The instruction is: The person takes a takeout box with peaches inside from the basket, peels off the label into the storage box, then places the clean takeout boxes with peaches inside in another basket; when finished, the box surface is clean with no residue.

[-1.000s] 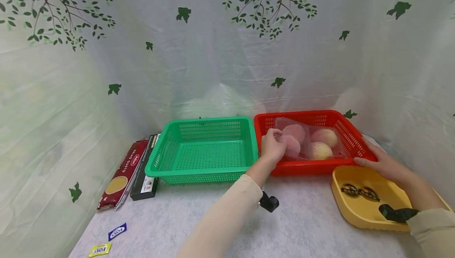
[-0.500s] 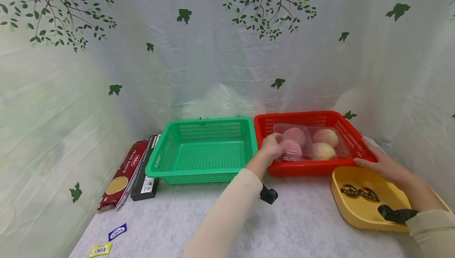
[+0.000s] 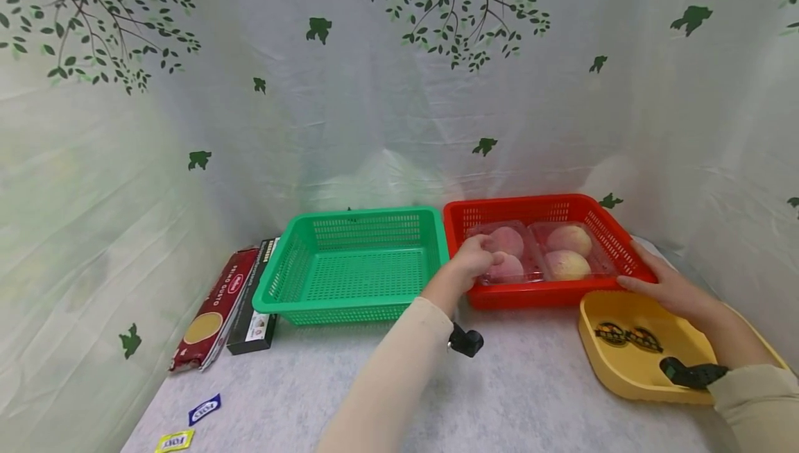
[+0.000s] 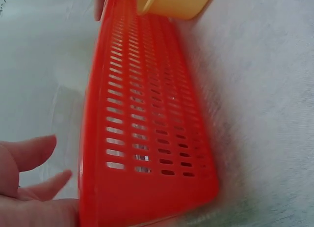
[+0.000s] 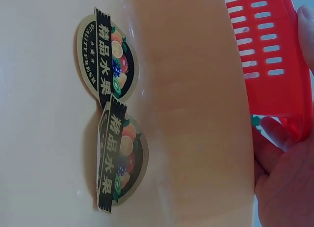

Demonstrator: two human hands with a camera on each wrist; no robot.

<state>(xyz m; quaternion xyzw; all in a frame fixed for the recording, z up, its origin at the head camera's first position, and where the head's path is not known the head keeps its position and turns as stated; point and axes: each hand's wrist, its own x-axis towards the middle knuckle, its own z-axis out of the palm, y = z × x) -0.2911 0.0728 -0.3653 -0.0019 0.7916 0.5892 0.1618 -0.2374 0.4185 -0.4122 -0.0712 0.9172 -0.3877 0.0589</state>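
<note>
A red plastic basket (image 3: 549,296) holds two clear packs side by side. Pinkish peaches (image 3: 507,239) fill the left pack, and yellow-pink peaches (image 3: 568,266) the right one. At the basket's left end, my left hand (image 3: 472,259) reaches over the rim beside the left pack. Its thumb and finger stand apart with nothing between them in the left wrist view, where the packs are hidden behind the basket wall. My right hand (image 3: 663,288) grips the basket's right front corner, thumb on the rim and fingers around the outside, as the right wrist view also shows.
A yellow basin (image 3: 614,373) with two fruit stickers (image 5: 110,65) sits in front of the red basket, under the right forearm. A green basket (image 3: 368,272) adjoins on the left. Beyond it lie a black box (image 3: 252,328), a dark red packet (image 3: 215,307) and two small sachets (image 3: 204,408).
The left pack of peaches has come down from a tilt and now lies flat in the red basket. My left hand has shifted slightly left and loosened from it. The right hand keeps its place.
</note>
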